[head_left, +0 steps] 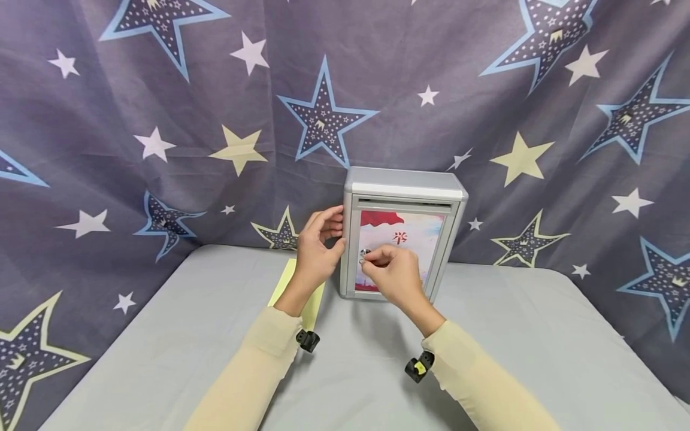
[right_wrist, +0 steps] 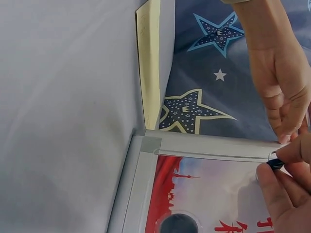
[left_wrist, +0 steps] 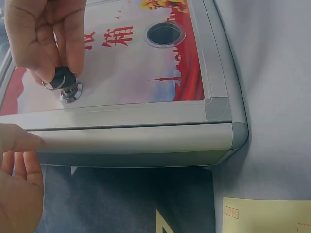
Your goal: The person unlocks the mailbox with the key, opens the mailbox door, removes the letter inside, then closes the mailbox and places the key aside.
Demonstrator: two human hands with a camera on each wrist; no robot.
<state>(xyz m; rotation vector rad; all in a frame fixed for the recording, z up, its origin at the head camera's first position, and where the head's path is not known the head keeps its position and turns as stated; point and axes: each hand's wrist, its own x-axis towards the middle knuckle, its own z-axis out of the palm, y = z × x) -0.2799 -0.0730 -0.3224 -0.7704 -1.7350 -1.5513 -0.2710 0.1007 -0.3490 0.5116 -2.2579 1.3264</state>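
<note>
A silver-grey metal box (head_left: 406, 178) with a slot near its top and a printed front panel (left_wrist: 116, 73) stands upright against the curtain. My right hand (head_left: 396, 272) pinches a small key (left_wrist: 62, 78) with a dark head and a ring, between thumb and fingers. The key's shaft is at the round lock (left_wrist: 72, 94) on the panel's left edge. At the box's left side is my left hand (head_left: 318, 248), its thumb and fingertips touching the side wall, fingers gently bent. In the right wrist view, the right fingers hide part of the key (right_wrist: 275, 164).
A yellow envelope (head_left: 312, 305) lies on the grey-covered table (head_left: 162, 335) left of the box, partly under the left forearm. Behind the table hangs a star-patterned curtain (head_left: 215, 197). A round dark window (left_wrist: 165, 34) sits low in the box's front panel.
</note>
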